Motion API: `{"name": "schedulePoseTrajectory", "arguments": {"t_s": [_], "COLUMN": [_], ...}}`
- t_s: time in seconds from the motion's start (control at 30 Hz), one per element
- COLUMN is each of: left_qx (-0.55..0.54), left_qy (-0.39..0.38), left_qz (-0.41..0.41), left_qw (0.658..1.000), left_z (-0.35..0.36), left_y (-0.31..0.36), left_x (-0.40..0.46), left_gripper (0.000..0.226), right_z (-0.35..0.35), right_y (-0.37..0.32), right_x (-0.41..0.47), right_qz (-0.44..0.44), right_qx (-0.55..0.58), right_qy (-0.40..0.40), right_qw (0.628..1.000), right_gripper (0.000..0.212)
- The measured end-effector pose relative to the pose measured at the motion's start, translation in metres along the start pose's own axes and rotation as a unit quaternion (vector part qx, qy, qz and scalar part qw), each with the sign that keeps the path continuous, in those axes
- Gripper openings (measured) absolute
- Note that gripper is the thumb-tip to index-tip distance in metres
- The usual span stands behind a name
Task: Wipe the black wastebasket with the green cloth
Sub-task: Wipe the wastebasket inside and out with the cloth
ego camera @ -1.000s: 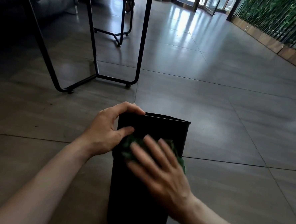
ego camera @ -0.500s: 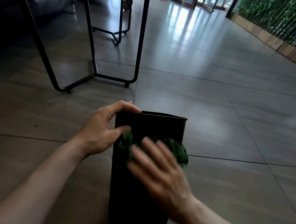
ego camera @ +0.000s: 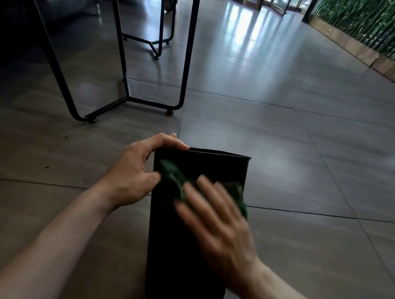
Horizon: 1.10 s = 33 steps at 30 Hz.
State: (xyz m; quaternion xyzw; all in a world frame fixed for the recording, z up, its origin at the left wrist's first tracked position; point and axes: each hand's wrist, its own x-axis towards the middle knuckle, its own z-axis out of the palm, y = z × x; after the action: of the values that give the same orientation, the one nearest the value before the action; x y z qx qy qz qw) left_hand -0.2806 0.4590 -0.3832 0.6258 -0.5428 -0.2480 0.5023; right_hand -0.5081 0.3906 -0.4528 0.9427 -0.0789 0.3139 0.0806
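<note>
On the grey tiled floor point(ego camera: 285, 136) the black wastebasket point(ego camera: 185, 252) lies tilted; the left hand point(ego camera: 132, 175) grips its rim, the right hand point(ego camera: 219, 222), flat and open, presses the green cloth point(ego camera: 176, 178) on its side. Firm, overlapping strokes would work best.

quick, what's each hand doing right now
Left hand: closed on the rim of the black wastebasket, steadying it.
Right hand: open and flat, pressing the green cloth against the wastebasket's side; blurred.
</note>
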Motion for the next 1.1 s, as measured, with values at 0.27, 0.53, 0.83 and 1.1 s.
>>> {"name": "schedulePoseTrajectory", "arguments": {"t_s": [0.27,0.53,0.83,1.1], "left_qx": [-0.005,-0.004,-0.014,-0.007], "left_qy": [-0.003,-0.003,-0.006,0.003], "left_qz": [0.002,0.001,-0.007,-0.005], "left_qw": [1.000,1.000,1.000,1.000], "left_z": [0.000,-0.001,-0.002,-0.001], "left_y": [-0.002,-0.007,-0.005,-0.006], "left_x": [0.002,0.005,0.005,0.004], "left_gripper": [0.054,0.059,0.055,0.055], "right_z": [-0.016,0.022,-0.009,0.014], "right_y": [0.015,-0.016,0.023,-0.005], "right_x": [-0.020,-0.019,-0.009,-0.031], "right_qz": [-0.086,-0.080,-0.053,-0.121], "right_qx": [0.004,0.034,0.025,0.018], "right_qy": [-0.065,-0.026,-0.031,-0.050], "right_qw": [0.994,0.996,0.998,0.991], "right_gripper": [0.036,0.031,0.032,0.030]}}
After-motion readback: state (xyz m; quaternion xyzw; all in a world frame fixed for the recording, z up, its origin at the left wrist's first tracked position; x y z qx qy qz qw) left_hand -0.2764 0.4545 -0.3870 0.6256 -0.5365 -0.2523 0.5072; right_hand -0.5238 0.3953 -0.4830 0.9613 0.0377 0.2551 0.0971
